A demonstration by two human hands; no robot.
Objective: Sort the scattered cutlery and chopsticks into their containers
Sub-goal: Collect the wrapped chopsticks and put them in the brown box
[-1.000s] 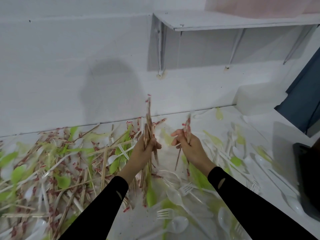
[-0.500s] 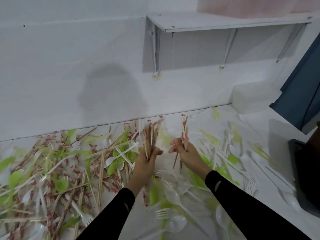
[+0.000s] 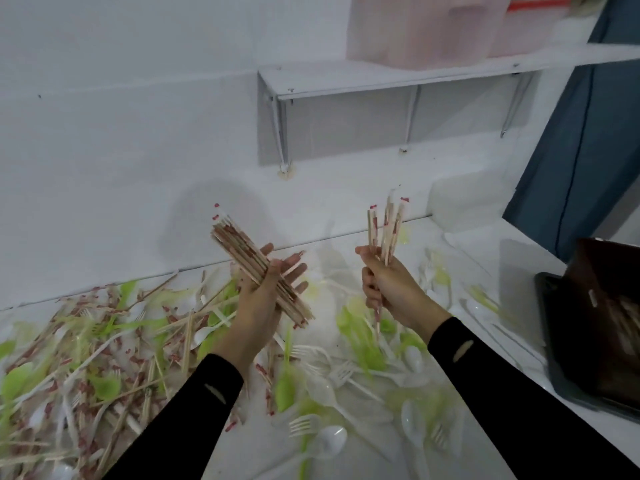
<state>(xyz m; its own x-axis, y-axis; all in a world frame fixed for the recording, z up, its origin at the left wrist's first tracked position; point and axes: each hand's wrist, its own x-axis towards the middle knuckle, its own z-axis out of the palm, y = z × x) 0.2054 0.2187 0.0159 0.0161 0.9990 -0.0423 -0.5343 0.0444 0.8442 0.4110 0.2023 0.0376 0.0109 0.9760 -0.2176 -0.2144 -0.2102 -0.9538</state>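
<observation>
White counter [image 3: 478,251] littered with loose cutlery lies below, my left hand [image 3: 263,299] pinning a thick chopstick bundle [image 3: 242,247] under its thumb, my right hand [image 3: 391,285] fisted round a smaller bunch [image 3: 388,230], gathering apparently finished, so next both likely go right to the dark container [image 3: 609,306].

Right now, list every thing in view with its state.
left hand: thumb clamps the large chopstick bundle across its palm, fingers straight.
right hand: grips the small chopstick bunch upright.
loose cutlery and chopsticks: scattered over the table, unsorted.
dark container: on the table's right edge, contents blurred.
</observation>
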